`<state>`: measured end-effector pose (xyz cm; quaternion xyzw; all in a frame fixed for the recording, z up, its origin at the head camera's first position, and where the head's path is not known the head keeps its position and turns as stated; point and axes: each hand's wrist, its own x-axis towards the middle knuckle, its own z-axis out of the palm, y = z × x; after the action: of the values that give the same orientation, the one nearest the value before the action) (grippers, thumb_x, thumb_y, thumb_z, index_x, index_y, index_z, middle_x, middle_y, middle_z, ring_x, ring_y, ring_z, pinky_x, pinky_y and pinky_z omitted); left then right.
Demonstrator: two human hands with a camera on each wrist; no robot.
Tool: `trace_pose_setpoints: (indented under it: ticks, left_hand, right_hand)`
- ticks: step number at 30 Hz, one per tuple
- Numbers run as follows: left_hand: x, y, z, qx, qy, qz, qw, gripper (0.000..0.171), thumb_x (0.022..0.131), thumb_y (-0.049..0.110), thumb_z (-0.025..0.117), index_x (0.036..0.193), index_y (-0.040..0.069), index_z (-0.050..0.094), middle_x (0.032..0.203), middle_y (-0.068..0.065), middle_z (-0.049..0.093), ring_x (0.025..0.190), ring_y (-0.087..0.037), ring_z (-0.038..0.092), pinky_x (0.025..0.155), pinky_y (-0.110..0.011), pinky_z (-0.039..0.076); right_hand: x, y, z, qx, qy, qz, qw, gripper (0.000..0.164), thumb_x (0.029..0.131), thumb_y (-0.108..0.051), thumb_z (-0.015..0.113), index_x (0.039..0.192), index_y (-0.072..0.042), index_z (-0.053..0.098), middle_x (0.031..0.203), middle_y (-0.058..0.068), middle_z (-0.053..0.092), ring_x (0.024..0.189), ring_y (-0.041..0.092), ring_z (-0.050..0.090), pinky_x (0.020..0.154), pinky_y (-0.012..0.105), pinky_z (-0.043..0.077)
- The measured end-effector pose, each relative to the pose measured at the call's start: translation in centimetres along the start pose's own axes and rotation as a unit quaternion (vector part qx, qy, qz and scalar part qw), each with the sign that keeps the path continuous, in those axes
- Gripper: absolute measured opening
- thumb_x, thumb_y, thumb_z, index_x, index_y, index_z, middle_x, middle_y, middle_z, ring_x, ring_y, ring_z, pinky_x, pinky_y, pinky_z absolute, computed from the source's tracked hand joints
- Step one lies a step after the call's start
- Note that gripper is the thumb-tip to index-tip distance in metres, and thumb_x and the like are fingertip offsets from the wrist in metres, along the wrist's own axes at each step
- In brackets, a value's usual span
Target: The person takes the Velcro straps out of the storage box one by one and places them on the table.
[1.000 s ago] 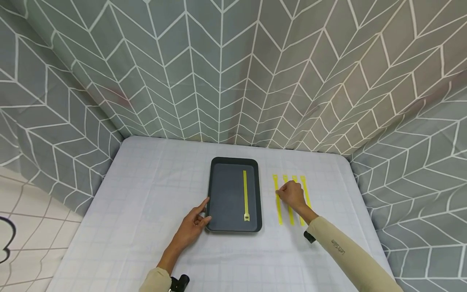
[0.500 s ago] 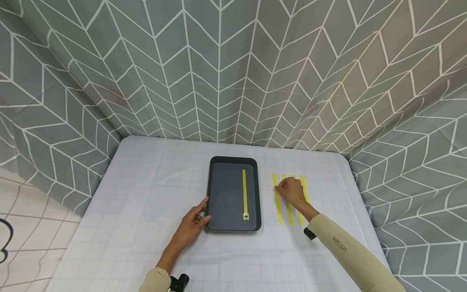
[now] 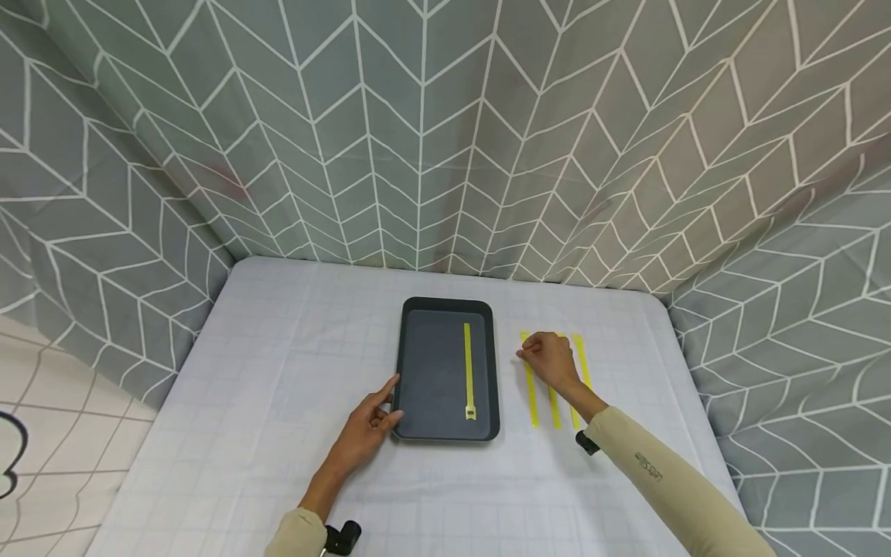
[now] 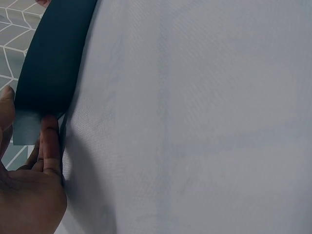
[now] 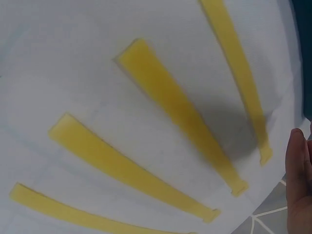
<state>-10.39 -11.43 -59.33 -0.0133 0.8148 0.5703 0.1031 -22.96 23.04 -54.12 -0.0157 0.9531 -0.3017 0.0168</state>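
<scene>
A dark grey rectangular tray [image 3: 433, 363] lies on the white-covered table with one yellow cable-tie strap [image 3: 469, 367] lengthwise inside it, its slotted head at the near end. My left hand [image 3: 363, 435] rests at the tray's left edge, index finger along the wall and thumb at the rim. To the right of the tray, my right hand [image 3: 552, 362] is above several matching straps, fingers bent and fingertips close together over the upper part of the leftmost yellow strap [image 3: 532, 394]. In the right wrist view, the right hand [image 5: 298, 185] is beside the straps' head ends; nothing shows in it.
The loose straps, such as this middle yellow strap [image 5: 180, 114], lie roughly parallel on the white cloth [image 3: 299, 333]. A grey curtain [image 3: 445, 155] with white zigzag lines encloses the table at the back and sides.
My right hand has shifted slightly up and left over the straps, its fingertips now crossing the leftmost one. The left hand and tray have stayed in place.
</scene>
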Motion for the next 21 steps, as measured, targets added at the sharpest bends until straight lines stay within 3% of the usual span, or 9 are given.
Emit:
trace_pose_setpoints:
  ticks: [8,13,21]
  left_hand:
    - [0.0,0.1,0.0,0.004,-0.001,0.003,1.0000,0.066,0.094,0.017,0.070,0.154,0.027,0.043,0.128,-0.013,0.056,0.082,-0.011,0.056,0.071,-0.023,0.047]
    - [-0.1,0.2,-0.1,0.005,0.001,0.005,1.0000,0.066,0.095,0.018,0.070,0.154,0.027,0.043,0.128,-0.014,0.057,0.082,-0.010,0.056,0.071,-0.023,0.046]
    - [0.0,0.1,-0.1,0.009,0.003,0.002,1.0000,0.066,0.094,0.017,0.071,0.153,0.028,0.043,0.128,-0.013,0.057,0.082,-0.010,0.056,0.071,-0.023,0.046]
  right_hand:
    - [0.2,-1.1,0.1,0.026,-0.015,-0.032,0.999,0.018,0.085,-0.011,0.078,0.096,0.001,0.072,0.084,0.014,0.077,0.081,0.028,0.075,0.068,0.038,0.056]
    - [0.3,-1.8,0.2,0.034,-0.021,-0.054,0.998,0.019,0.085,-0.009,0.079,0.098,0.003,0.072,0.085,0.015,0.076,0.081,0.030,0.075,0.071,0.042,0.058]
    - [0.6,-2.7,0.5,0.044,-0.038,-0.066,0.996,0.018,0.084,-0.007,0.080,0.097,0.002,0.073,0.087,0.015,0.076,0.081,0.028,0.075,0.073,0.041,0.059]
